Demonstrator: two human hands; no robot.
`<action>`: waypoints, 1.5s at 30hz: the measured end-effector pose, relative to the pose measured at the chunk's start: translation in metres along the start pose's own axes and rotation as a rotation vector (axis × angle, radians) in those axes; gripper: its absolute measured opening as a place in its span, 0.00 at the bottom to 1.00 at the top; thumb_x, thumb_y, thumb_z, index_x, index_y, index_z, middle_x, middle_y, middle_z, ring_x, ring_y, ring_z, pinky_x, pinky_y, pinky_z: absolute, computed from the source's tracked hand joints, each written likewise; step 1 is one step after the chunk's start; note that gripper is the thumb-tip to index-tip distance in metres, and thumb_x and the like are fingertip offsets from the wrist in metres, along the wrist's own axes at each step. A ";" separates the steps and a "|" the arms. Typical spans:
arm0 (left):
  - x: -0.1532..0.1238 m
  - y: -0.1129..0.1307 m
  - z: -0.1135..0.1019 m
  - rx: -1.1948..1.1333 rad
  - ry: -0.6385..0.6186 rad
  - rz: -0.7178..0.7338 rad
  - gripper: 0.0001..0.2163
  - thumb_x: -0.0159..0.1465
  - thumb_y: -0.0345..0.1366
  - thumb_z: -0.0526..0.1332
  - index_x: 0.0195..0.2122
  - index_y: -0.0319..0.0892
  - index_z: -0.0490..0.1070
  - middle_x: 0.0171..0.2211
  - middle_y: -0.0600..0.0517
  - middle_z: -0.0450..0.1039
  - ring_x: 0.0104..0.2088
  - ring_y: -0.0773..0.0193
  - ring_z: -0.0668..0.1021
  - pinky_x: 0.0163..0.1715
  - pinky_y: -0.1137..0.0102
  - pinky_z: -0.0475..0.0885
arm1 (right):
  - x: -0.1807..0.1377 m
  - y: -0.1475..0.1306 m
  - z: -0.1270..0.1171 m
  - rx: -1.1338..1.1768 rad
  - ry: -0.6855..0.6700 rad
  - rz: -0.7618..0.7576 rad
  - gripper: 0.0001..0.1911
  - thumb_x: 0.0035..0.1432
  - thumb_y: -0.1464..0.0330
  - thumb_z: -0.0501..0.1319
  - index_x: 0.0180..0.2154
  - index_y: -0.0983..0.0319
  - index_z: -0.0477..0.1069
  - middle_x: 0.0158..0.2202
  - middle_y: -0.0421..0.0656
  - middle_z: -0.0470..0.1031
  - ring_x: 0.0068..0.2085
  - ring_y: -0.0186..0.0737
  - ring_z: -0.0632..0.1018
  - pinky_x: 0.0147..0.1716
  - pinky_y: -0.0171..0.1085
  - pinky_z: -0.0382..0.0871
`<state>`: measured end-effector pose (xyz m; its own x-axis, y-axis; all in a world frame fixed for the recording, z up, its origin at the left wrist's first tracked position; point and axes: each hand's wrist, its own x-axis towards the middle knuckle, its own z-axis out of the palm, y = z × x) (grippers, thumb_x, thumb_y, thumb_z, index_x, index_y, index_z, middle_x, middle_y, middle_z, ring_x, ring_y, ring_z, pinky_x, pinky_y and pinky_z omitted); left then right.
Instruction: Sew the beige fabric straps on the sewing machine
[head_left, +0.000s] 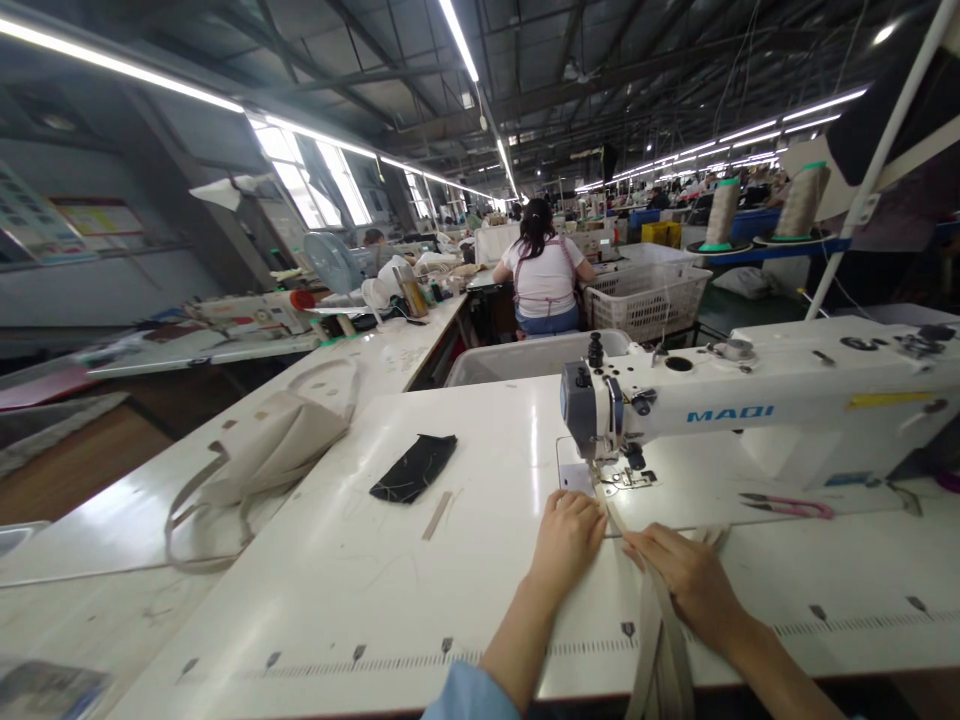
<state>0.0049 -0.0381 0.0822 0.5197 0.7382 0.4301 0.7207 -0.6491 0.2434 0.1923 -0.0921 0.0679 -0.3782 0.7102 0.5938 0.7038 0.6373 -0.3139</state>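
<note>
Both hands were at the needle, one on each side of the beige strap (663, 640).

Head view: the left hand (566, 540) sat knuckles-up, its curled fingertips touching the strap's left edge just below the presser foot of the white sewing machine (750, 400). The right hand (690, 578) lay over the strap from the right, though whether it was pinching could not be told. The hands were apart, and the strap ran between them off the table's (337, 590) near edge. Pink snips (787, 506) lay to the right, with a black fabric piece (414, 467) and a beige bag (277, 450) to the left. A co-worker (544, 275) sat beyond, back turned.
</note>
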 end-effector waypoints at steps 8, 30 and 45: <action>0.002 0.001 -0.001 0.072 -0.016 -0.104 0.13 0.62 0.30 0.55 0.49 0.42 0.66 0.48 0.47 0.70 0.50 0.55 0.68 0.51 0.54 0.62 | 0.016 0.000 0.011 -0.031 -0.014 0.035 0.12 0.66 0.67 0.49 0.43 0.61 0.70 0.30 0.41 0.69 0.31 0.35 0.73 0.29 0.33 0.64; 0.006 0.003 -0.008 0.050 -0.148 -0.127 0.17 0.61 0.28 0.54 0.51 0.44 0.64 0.51 0.48 0.67 0.54 0.56 0.65 0.56 0.56 0.57 | 0.030 0.003 0.028 -0.129 -0.095 0.055 0.09 0.64 0.70 0.52 0.39 0.61 0.70 0.30 0.40 0.68 0.32 0.35 0.72 0.29 0.33 0.61; 0.003 0.004 -0.008 -0.039 -0.112 -0.071 0.06 0.60 0.34 0.59 0.39 0.43 0.69 0.42 0.50 0.71 0.47 0.58 0.71 0.54 0.55 0.59 | 0.003 0.007 -0.006 -0.088 0.051 -0.068 0.16 0.63 0.72 0.52 0.52 0.64 0.63 0.41 0.46 0.71 0.43 0.42 0.71 0.43 0.42 0.65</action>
<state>0.0058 -0.0403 0.0912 0.5177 0.7968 0.3116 0.7400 -0.5998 0.3044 0.1991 -0.0872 0.0721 -0.3972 0.6489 0.6489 0.7285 0.6530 -0.2071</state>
